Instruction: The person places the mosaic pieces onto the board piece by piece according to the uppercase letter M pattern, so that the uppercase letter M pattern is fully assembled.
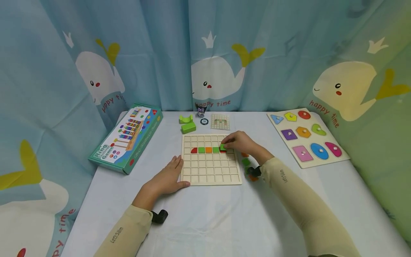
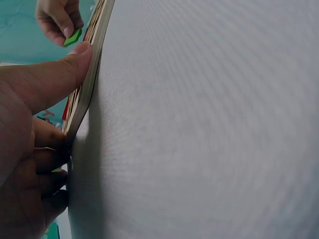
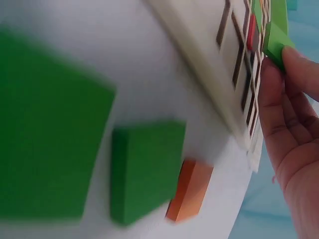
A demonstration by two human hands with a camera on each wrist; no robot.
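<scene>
A wooden grid board (image 1: 212, 172) lies on the white table with a row of coloured pieces in it: a red rounded piece (image 1: 194, 150), a green square (image 1: 201, 150), an orange square (image 1: 208, 150), another green square (image 1: 216, 150) and a partly covered red piece (image 1: 223, 151). Above that right end, my right hand (image 1: 241, 142) pinches a green square tile (image 3: 277, 44) between thumb and fingers. My left hand (image 1: 164, 177) rests at the board's left side, fingers extended; its thumb (image 2: 75, 64) touches the near-left corner.
Loose green (image 3: 149, 169) and orange (image 3: 192, 191) blocks lie right of the board, partly under my wrist. Behind it are green blocks (image 1: 188, 127), a small figure (image 1: 201, 111) and a pattern card (image 1: 220, 121). A game box (image 1: 128, 139) stands left, a shape puzzle (image 1: 308, 139) right.
</scene>
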